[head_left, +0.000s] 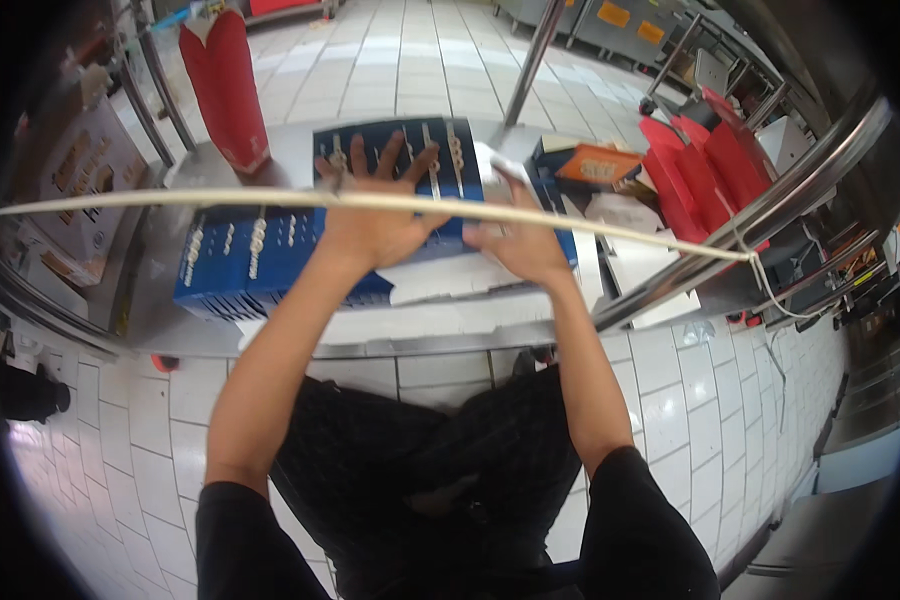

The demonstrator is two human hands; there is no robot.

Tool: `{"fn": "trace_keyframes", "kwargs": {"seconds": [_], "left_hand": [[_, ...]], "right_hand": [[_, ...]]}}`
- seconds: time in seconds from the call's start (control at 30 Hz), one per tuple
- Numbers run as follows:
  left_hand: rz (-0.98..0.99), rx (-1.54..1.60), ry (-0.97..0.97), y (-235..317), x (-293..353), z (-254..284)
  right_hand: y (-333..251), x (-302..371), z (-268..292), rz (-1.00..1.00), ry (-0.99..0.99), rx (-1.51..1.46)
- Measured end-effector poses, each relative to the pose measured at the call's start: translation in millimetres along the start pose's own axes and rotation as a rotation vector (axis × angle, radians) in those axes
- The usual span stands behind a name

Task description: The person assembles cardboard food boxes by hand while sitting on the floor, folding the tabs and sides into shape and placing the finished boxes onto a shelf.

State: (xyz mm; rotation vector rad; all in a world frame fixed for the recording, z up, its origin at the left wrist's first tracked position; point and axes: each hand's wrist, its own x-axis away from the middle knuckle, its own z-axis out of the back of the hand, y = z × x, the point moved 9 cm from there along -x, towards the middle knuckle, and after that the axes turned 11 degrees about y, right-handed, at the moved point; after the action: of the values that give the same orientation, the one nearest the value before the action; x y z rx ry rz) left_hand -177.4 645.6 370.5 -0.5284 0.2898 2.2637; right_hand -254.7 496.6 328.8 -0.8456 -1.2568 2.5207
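My left hand (372, 232) lies with spread fingers on top of a dark blue box (458, 165) with white print. To its right, my right hand (532, 248) has its thumb and a finger apart, beside the box's right end and over white card or paper (445, 280). It is slightly blurred, and I cannot tell whether it touches the box. More blue boxes (253, 262) stand left of my left forearm. A pale cord (630, 236) crosses in front of both hands. Everything rests on a metal shelf (300, 145).
The cord is tied to a metal rail (825, 160) at right. Red folded cartons (705, 170) and an orange-and-dark box (595, 162) lie at the right. A tall red carton (220, 90) stands back left, near a white printed box (90, 180). White floor tiles (660, 400) surround the shelf.
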Motion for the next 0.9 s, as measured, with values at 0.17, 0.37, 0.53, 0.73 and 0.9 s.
{"fn": "trace_keyframes", "kwargs": {"seconds": [0.17, 0.37, 0.53, 0.73, 0.9], "left_hand": [[-0.006, 0.02, 0.06, 5.3, -9.8, 5.6], [0.018, 0.199, -0.253, -0.9, -56.0, 16.3], [-0.076, 0.148, 0.006, -19.4, -89.3, -49.3], [-0.019, 0.175, -0.098, -20.3, -82.6, -50.4], [-0.029, 0.109, -0.108, -15.9, -80.0, -41.0]], "right_hand": [[17.7, 35.4, -14.7, 0.076, -0.032, 0.158], [48.4, -19.0, 31.9, 0.167, -0.039, 0.221], [-2.7, -93.3, -3.4, 0.155, 0.099, 0.097], [3.0, -121.8, -11.5, 0.384, 0.254, 0.187], [-7.0, -125.3, -21.2, 0.481, 0.242, 0.178]]}}
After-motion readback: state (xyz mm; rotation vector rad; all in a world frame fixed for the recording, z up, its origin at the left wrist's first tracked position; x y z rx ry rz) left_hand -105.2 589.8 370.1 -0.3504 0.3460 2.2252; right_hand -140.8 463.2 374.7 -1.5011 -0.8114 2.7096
